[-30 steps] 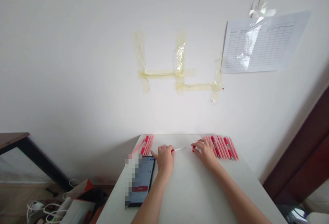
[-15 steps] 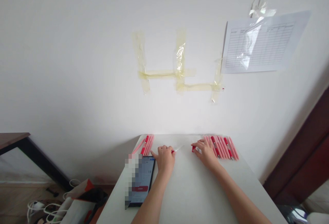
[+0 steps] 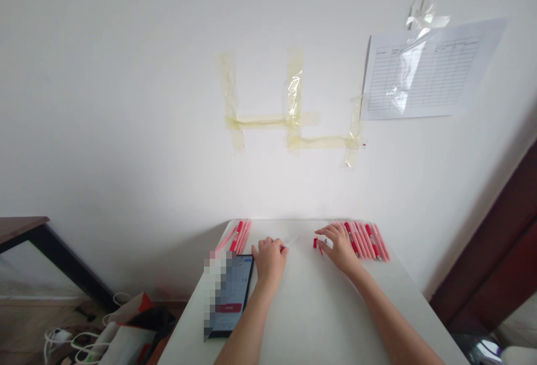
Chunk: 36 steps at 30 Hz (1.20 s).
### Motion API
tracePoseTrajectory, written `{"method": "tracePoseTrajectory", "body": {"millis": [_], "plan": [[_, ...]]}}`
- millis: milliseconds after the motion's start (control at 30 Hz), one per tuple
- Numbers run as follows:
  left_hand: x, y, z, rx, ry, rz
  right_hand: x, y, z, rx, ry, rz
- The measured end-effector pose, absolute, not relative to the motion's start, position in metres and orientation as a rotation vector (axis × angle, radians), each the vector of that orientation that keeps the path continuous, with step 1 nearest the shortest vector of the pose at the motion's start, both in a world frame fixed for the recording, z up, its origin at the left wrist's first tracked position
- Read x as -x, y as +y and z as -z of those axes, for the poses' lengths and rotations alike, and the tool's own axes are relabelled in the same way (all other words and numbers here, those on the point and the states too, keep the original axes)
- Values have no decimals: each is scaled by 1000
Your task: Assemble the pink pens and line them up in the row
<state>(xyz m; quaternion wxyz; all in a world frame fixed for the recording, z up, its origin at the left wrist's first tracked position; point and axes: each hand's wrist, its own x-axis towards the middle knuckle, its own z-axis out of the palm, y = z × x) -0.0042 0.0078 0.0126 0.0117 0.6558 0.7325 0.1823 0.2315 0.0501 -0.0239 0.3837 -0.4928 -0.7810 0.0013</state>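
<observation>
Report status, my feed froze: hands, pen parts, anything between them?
Left hand shut on thin clear refill. Right hand at red pen part, grip unclear. Pink pens beside right hand; tablet by left forearm.

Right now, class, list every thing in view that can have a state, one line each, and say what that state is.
left hand, closed around a thin refill
right hand, fingers curled beside a red pen piece; grip unclear
right pen row, lying flat, side by side
left pens, lying flat, bunched
tablet, screen lit
printed sheet, taped up
</observation>
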Motion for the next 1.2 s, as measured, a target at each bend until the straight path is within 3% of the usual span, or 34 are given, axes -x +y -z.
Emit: {"method": "tracePoseTrajectory", "body": {"millis": [400, 1200], "plan": [[9, 13, -10, -2124, 2248, -556, -280, 65, 28, 1458, -1793, 107], [17, 14, -6, -2099, 2323, -537, -285, 61, 35, 1653, -1886, 226]]}}
